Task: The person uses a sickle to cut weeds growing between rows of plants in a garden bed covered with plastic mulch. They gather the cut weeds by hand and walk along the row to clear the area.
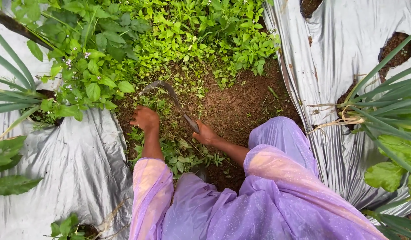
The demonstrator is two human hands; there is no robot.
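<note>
My right hand (pixel 205 134) is closed around the handle of a curved sickle (pixel 172 95). Its dark blade arcs up and left over the soil toward the weeds. My left hand (pixel 144 118) is bunched into the low green weeds (pixel 156 104) at the edge of the bare soil, fingers curled into the plants. Whether it grips stems is hard to tell. Both arms wear a translucent purple rain cover (pixel 267 191) that fills the bottom of the view.
Silver plastic mulch sheets lie on both sides, left (pixel 72 164) and right (pixel 343 58), with planting holes. Long-leaved plants (pixel 383 106) grow from the holes. Dense green weeds (pixel 179 31) fill the furrow ahead. Brown bare soil (pixel 241 102) lies between the sheets.
</note>
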